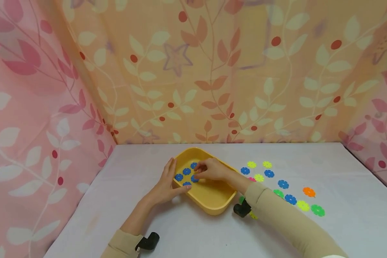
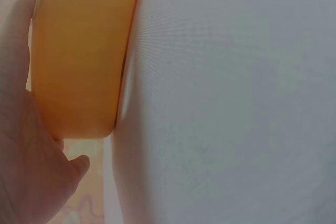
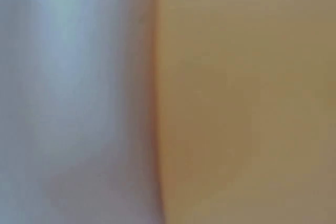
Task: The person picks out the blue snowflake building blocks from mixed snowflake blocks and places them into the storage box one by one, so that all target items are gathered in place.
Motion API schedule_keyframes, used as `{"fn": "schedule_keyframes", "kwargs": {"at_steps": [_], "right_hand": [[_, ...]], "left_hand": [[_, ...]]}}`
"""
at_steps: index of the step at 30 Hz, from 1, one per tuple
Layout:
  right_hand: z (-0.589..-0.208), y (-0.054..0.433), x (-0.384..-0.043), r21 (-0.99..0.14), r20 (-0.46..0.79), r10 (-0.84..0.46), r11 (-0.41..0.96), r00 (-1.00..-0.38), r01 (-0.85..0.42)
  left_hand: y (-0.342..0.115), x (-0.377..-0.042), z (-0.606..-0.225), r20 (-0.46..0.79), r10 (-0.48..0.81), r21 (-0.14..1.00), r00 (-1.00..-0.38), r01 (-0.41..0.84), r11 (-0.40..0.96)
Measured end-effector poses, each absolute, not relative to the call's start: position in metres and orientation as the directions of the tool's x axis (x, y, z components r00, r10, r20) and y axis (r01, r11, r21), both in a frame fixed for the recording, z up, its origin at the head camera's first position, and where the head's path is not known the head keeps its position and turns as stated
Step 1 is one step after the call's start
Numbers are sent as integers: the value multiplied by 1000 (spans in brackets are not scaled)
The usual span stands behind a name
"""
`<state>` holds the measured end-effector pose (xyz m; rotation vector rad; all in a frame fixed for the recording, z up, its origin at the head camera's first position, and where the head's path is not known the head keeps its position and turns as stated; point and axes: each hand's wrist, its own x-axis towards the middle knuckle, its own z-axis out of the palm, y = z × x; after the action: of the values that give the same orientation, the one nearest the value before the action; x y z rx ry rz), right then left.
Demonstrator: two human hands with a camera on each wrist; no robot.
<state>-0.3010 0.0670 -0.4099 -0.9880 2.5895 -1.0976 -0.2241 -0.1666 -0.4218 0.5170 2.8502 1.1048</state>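
1. Yellow tray (image 1: 213, 196) on the white tabletop (image 1: 187, 236), set at an angle. Five blue discs (image 1: 186, 171) inside, at its left end.
2. Right hand (image 1: 214, 170) over the tray, fingers bent and close together at one of those blue discs. Pinched or merely touched: cannot tell; right wrist view is a blur.
3. Left hand (image 1: 163, 187) at the tray's left end, fingers straight along the outer wall, thumb spread wide at the near rim.
4. Outside, to the right: four blue pieces (image 1: 283, 184), plus yellow pieces (image 1: 267, 164), green pieces (image 1: 318, 210), an orange piece (image 1: 309, 192) and a pink piece (image 1: 251, 179), partly covered.
5. Progress, my judgement: roughly midway for blue. No other colour visible in the tray.
6. Writing: no brand, label or lettering readable. Backdrop cloth (image 1: 209, 118) carries leaves, berries, outlined stars.
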Motion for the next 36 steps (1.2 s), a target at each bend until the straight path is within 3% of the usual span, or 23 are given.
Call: {"fn": "schedule_keyframes", "kwargs": {"at_steps": [6, 17, 27, 36], "right_hand": [[-388, 77, -284, -764, 168, -545, 455, -821, -458], [-364, 156, -255, -913, 117, -357, 329, -927, -242], [-391, 228, -242, -906, 13, -226, 410, -974, -107], [-407, 292, -229, -847, 12, -144, 524, -989, -86]], "left_hand": [[-166, -223, -422, 82, 319, 664, -944, 291, 689], [-168, -221, -419, 99, 309, 681, -946, 291, 672], [-168, -221, -421, 90, 301, 684, -949, 279, 674], [-165, -221, -421, 75, 301, 685, -951, 268, 677]]}}
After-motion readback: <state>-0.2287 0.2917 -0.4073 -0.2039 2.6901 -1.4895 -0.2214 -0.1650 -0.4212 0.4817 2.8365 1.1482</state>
